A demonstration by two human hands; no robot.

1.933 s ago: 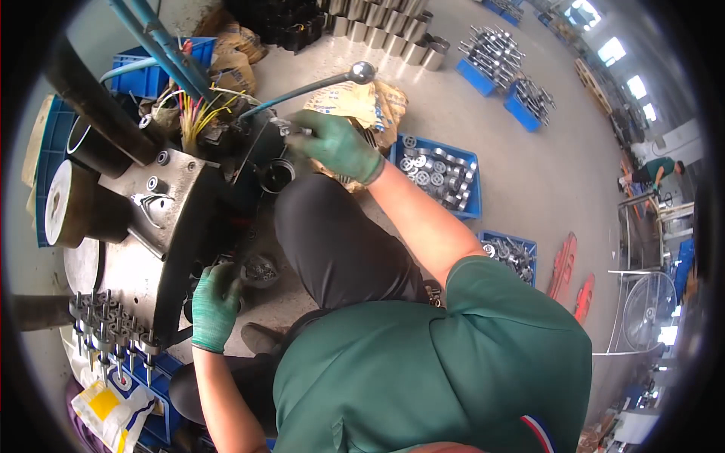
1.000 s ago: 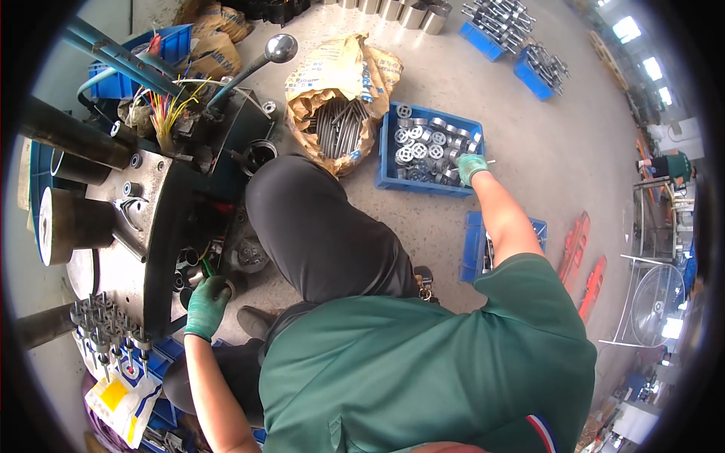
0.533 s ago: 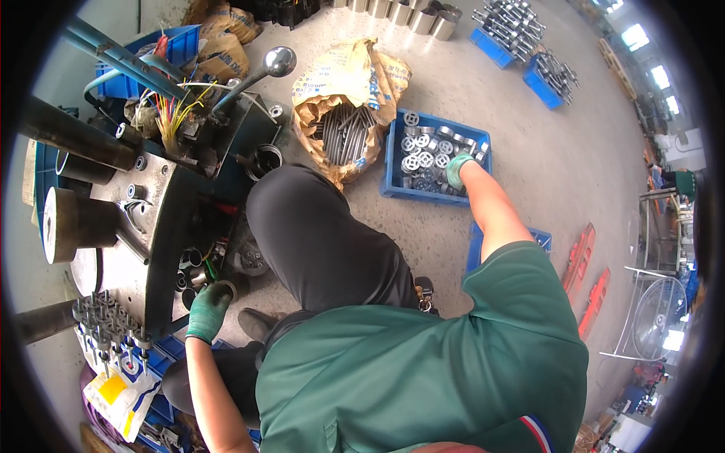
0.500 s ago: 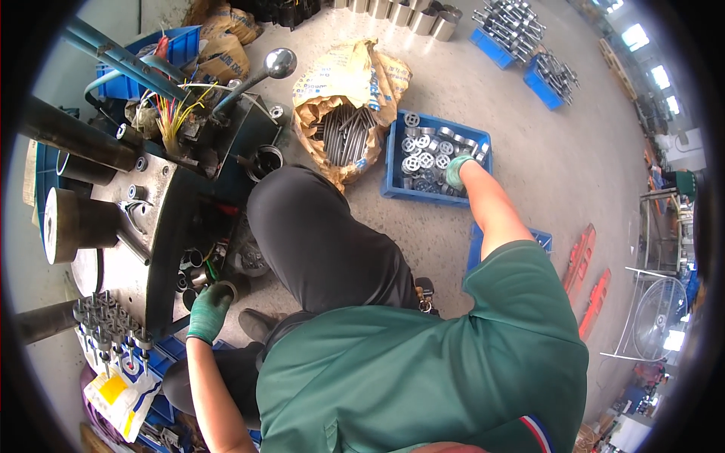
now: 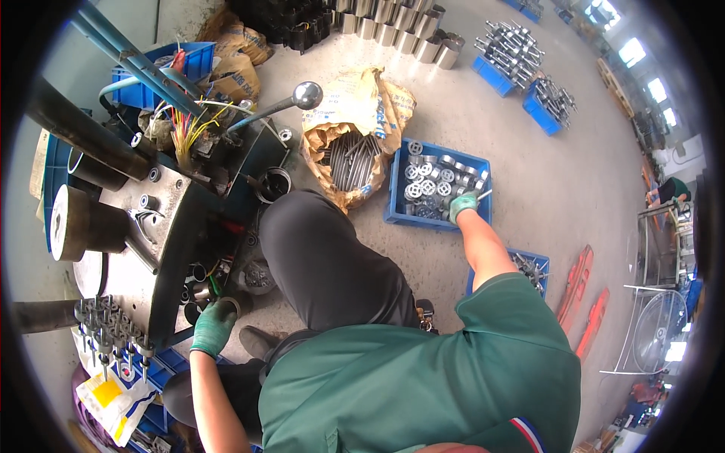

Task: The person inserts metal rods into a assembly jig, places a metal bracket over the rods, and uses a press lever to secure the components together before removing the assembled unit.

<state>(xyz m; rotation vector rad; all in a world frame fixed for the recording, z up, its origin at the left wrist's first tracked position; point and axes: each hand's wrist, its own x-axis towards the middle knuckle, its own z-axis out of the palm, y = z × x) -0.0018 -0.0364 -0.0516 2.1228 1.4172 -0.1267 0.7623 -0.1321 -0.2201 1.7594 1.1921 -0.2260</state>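
My right hand (image 5: 464, 205), in a green glove, is over the near right corner of a blue crate (image 5: 420, 220). Its fingers are closed on a short metal rod (image 5: 485, 195) that sticks out to the right; the rod's other end is hidden by the hand. Round spoked metal discs (image 5: 427, 187) fill much of the crate. Low on the left, my gloved left hand (image 5: 214, 326) is beside the machine, next to a dark metal ring (image 5: 241, 303). Its fingertips are hidden, so its grip does not show.
A paper sack (image 5: 355, 98) of metal rods stands beyond my knee. The machine table (image 5: 162, 204) with a ball-ended lever (image 5: 306, 95) is at left, disc-topped rods (image 5: 113, 328) on its corner. Another blue crate (image 5: 545, 260) and red forks (image 5: 578, 287) lie at right.
My right hand has moved nearer to me within the crate, and a metal rod now shows from it. The view has shifted slightly; my left hand stays beside the machine.
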